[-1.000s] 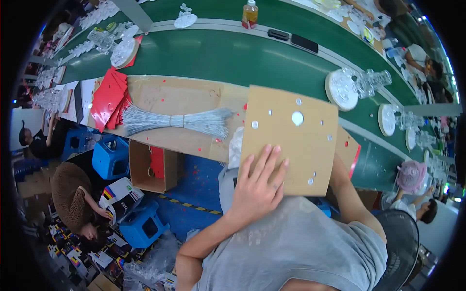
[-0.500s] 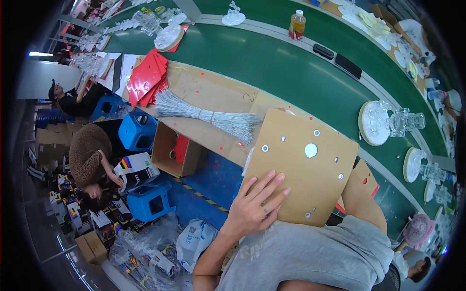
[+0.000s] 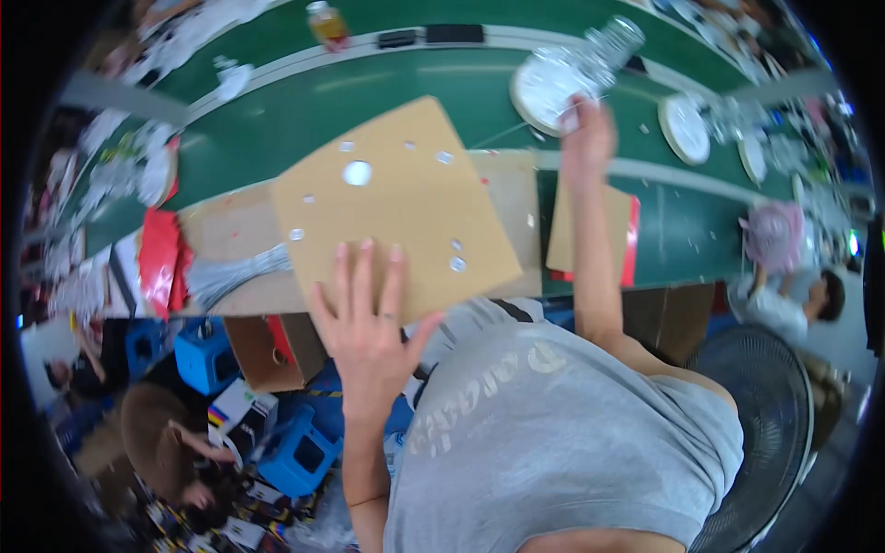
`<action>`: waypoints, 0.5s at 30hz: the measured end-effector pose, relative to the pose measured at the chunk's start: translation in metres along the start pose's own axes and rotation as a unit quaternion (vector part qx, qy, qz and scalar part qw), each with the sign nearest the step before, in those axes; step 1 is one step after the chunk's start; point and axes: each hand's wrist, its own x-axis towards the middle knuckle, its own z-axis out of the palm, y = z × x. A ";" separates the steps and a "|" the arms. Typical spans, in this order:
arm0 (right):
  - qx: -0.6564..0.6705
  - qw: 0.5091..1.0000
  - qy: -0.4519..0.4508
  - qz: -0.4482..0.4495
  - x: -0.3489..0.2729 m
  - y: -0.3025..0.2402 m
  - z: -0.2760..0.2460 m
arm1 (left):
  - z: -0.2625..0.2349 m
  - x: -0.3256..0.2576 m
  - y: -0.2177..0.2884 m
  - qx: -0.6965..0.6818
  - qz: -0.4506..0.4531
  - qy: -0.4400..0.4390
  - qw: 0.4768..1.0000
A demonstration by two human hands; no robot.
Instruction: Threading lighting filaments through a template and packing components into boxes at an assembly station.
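Cardboard point(image 3: 406, 198) with holes is lying tilted on the worktop point(image 3: 267, 111). Left hand point(image 3: 367, 318), fingers spread, is pressing its near edge. Right hand point(image 3: 587, 138) is pinching a clear piece by the white plate point(image 3: 544, 83); placing it likely needs care.

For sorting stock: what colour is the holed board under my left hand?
Tan brown cardboard board, dotted with round holes; head view.

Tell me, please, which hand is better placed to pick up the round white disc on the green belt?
Probably the right hand: it is stretched out at the round white disc. The left hand lies flat on the tan cardboard sheet with holes.
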 end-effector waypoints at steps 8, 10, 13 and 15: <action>-0.321 0.836 -0.209 -0.393 -0.111 -0.307 0.048 | 0.003 0.025 0.026 -0.038 0.093 0.033 0.994; -0.507 0.638 -0.480 -0.326 -0.125 -0.224 0.103 | 0.002 0.019 0.028 0.018 0.076 -0.003 0.997; -0.495 0.645 -0.505 -0.289 -0.132 -0.128 0.064 | -0.006 0.023 0.027 -0.002 0.107 -0.040 0.993; -0.501 0.642 -0.501 -0.293 -0.138 -0.112 0.064 | -0.003 0.021 0.013 -0.040 0.128 -0.055 0.989</action>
